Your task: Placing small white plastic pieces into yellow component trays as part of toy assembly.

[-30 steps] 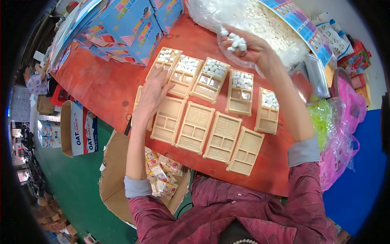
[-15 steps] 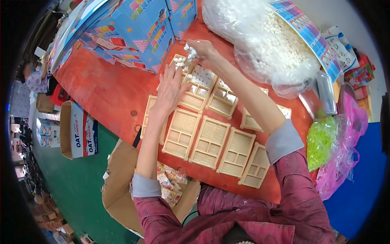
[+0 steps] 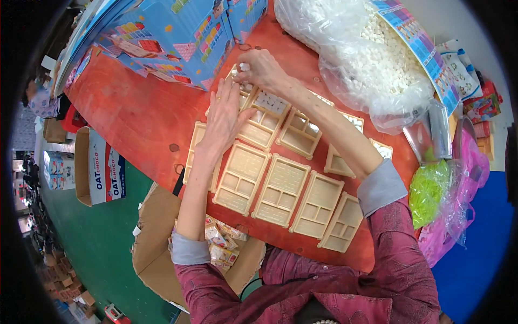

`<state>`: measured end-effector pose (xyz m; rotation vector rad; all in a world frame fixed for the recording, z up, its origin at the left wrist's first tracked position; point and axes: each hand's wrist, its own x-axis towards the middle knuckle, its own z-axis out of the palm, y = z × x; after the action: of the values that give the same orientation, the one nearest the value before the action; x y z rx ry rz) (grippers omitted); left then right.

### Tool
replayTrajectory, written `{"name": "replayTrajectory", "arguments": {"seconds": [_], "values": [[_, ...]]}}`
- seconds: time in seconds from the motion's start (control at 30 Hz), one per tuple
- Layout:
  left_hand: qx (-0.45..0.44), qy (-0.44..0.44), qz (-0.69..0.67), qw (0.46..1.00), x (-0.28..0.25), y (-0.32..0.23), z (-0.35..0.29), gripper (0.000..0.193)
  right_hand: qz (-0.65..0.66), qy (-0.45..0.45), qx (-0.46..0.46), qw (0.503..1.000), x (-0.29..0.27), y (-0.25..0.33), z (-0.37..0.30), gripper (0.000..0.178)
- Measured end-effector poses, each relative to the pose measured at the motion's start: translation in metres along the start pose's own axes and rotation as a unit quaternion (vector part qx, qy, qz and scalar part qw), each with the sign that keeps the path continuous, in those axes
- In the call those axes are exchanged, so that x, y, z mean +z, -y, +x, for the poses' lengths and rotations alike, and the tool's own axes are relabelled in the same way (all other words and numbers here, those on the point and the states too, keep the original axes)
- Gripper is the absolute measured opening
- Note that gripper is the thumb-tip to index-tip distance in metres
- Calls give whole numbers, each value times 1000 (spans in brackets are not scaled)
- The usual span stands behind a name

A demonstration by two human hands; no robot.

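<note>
Trays [image 3: 281, 177] lie near blue boxes [image 3: 186, 29]; hands [image 3: 222, 116] block some.

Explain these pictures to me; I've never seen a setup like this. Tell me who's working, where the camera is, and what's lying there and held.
There is no machine here, just a person's two bare hands. The fisheye camera sits on their head, looking down, so straight edges bend toward the rim.

On the red table are two rows of cream, rectangular, divided trays; several in the far row hold white pieces. Beyond them are a clear plastic bag of similar pieces, at right, and blue printed cardboard boxes, at left.

The right hand holds at least one small, white, rounded piece above the far row's leftmost tray. The left hand is spread over that same tray.
</note>
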<state>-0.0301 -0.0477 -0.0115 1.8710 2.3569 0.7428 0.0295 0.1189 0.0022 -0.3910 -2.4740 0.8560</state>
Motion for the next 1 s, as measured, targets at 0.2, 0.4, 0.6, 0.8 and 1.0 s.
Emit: {"name": "replayTrajectory", "arguments": {"seconds": [0.2, 0.4, 0.6, 0.8, 1.0], "values": [[-10, -20, -74, 997, -1, -6, 6, 57, 113, 26, 12, 993, 5, -16, 1, 26], [15, -53, -59, 997, -2, -4, 2, 56, 245, -34, 65, 967, 3, -3, 2, 29], [14, -45, -59, 997, -4, -6, 2, 56, 287, -61, 117, 949, 11, 2, 5, 21], [20, -46, -59, 997, -3, -5, 1, 54, 265, -114, 95, 953, 14, 2, 9, 19], [8, -33, -52, 998, -2, -4, 2, 53, 265, -102, 115, 952, 10, -2, 8, 26]]}}
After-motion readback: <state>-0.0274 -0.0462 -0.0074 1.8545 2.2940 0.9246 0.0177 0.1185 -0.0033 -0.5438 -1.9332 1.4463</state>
